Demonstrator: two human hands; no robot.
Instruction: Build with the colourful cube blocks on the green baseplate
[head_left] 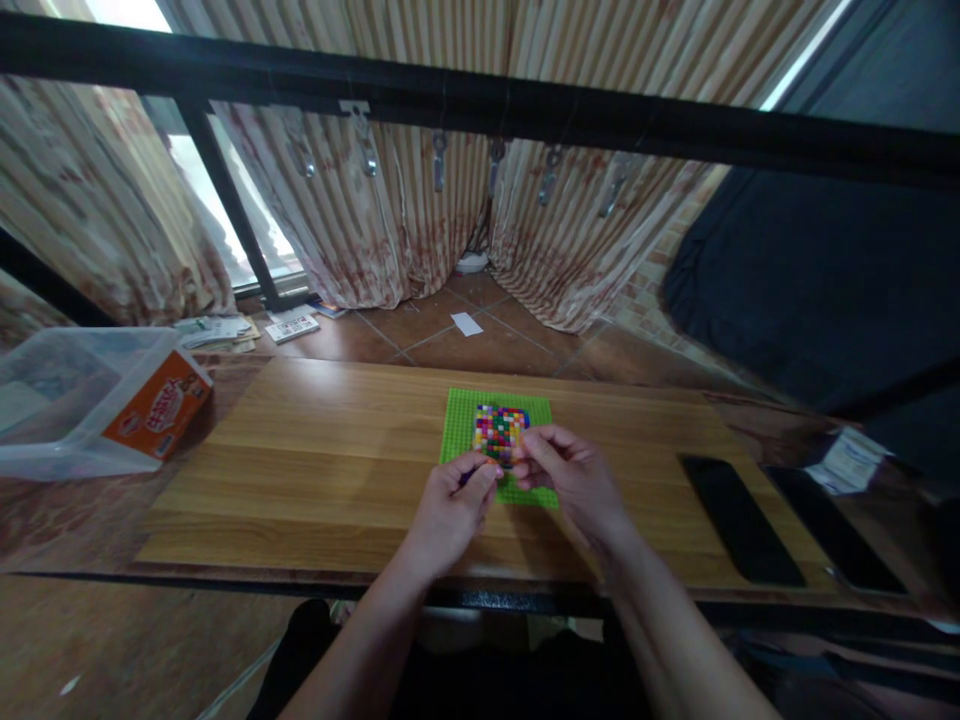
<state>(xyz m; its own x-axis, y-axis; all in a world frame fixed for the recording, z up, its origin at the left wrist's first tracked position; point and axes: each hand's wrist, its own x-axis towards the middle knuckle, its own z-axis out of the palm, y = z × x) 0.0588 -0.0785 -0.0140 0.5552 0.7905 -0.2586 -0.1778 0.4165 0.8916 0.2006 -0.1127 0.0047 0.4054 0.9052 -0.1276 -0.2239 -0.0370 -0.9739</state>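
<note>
A green studded baseplate (459, 415) lies on the wooden board in front of me. On it sits a patch of small multicoloured bricks (496, 425), several rows deep, its near part hidden by my fingers. My left hand (459, 497) is closed at the near left of the patch, thumb and forefinger pinched on small bricks, one of them dark. Over the patch's right side, my right hand (564, 470) has thumb and fingertips pressed together. Whatever is between those fingertips is too small to make out.
A clear plastic bin (75, 400) with an orange label stands at the left. Two dark flat slabs, one a black phone-like slab (741, 520), lie at the right. A black metal bar (480, 85) with hanging clips crosses above. Striped curtains (420, 220) hang behind the table.
</note>
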